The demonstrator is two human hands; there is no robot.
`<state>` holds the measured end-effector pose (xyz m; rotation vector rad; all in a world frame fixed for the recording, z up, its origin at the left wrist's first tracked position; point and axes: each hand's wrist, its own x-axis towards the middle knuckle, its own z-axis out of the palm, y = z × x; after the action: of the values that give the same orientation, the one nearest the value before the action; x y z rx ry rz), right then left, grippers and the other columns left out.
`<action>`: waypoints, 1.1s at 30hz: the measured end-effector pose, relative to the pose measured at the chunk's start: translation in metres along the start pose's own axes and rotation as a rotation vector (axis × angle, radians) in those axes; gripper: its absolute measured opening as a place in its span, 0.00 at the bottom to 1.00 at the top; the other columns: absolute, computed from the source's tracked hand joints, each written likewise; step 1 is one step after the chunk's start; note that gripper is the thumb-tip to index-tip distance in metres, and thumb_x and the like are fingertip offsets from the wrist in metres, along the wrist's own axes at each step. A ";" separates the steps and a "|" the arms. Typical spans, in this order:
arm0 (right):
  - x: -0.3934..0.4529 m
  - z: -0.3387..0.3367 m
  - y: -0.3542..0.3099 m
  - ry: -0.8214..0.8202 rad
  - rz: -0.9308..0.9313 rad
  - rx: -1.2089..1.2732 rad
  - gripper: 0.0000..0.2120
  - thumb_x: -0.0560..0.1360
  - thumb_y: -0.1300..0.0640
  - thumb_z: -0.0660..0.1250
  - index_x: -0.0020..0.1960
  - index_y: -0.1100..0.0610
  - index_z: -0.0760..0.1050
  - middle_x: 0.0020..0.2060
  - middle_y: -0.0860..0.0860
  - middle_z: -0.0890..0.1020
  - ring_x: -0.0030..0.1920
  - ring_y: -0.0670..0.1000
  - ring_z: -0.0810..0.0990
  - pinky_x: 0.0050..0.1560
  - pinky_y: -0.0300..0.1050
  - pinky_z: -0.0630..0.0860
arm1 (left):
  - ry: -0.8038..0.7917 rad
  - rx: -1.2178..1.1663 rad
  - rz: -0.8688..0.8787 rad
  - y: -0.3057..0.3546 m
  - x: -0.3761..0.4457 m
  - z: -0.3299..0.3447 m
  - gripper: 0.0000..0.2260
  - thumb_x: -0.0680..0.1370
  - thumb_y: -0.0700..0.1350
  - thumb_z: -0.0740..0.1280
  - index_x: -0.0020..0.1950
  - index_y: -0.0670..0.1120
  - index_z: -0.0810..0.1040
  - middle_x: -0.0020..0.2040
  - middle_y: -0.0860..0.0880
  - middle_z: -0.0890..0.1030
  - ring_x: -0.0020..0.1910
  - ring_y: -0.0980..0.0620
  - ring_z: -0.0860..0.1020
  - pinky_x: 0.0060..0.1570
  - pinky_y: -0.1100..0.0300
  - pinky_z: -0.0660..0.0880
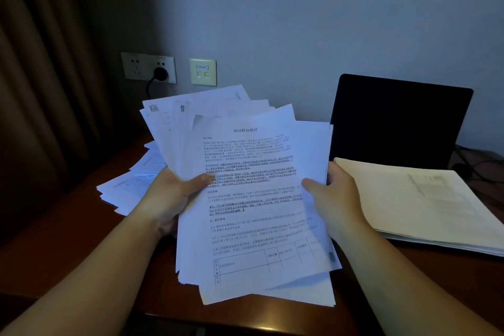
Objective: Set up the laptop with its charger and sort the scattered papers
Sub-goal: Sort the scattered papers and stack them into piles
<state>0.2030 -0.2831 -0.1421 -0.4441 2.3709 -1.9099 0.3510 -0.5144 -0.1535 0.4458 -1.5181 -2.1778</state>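
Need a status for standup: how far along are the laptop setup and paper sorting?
Looks done: black laptop stands open, a black plug sits in the wall socket, and a squared stack of white sheets lies before the laptop. In hand: left hand and right hand grip a fanned bundle of printed papers. Left: loose white sheets on the brown wooden desk.
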 end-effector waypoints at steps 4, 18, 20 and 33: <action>0.006 -0.003 0.006 0.084 0.073 0.030 0.11 0.77 0.65 0.67 0.51 0.51 0.81 0.47 0.47 0.86 0.47 0.53 0.84 0.45 0.48 0.79 | 0.034 0.004 -0.026 0.002 0.000 0.000 0.16 0.78 0.39 0.69 0.66 0.46 0.78 0.57 0.44 0.86 0.53 0.42 0.86 0.41 0.51 0.84; 0.007 -0.002 0.003 0.017 0.135 0.215 0.12 0.79 0.63 0.68 0.57 0.49 0.83 0.52 0.47 0.86 0.52 0.51 0.85 0.56 0.51 0.80 | 0.050 -0.089 -0.100 0.006 0.001 -0.004 0.15 0.82 0.33 0.63 0.66 0.44 0.78 0.57 0.41 0.86 0.50 0.42 0.86 0.40 0.50 0.84; 0.008 -0.002 0.002 0.063 0.177 0.285 0.12 0.80 0.65 0.66 0.59 0.52 0.81 0.53 0.48 0.86 0.53 0.54 0.85 0.58 0.54 0.80 | 0.029 -0.085 -0.108 0.007 0.001 -0.005 0.18 0.79 0.29 0.60 0.66 0.42 0.77 0.57 0.39 0.85 0.49 0.40 0.86 0.39 0.49 0.84; 0.009 0.001 0.000 -0.098 0.122 0.205 0.16 0.79 0.68 0.66 0.53 0.48 0.83 0.52 0.47 0.87 0.56 0.53 0.84 0.64 0.56 0.76 | 0.042 -0.036 -0.054 0.005 0.000 -0.002 0.17 0.79 0.39 0.70 0.68 0.45 0.77 0.58 0.42 0.86 0.56 0.40 0.85 0.54 0.44 0.82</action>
<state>0.1945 -0.2861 -0.1414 -0.3590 2.0650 -1.9987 0.3531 -0.5170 -0.1492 0.5233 -1.4576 -2.2190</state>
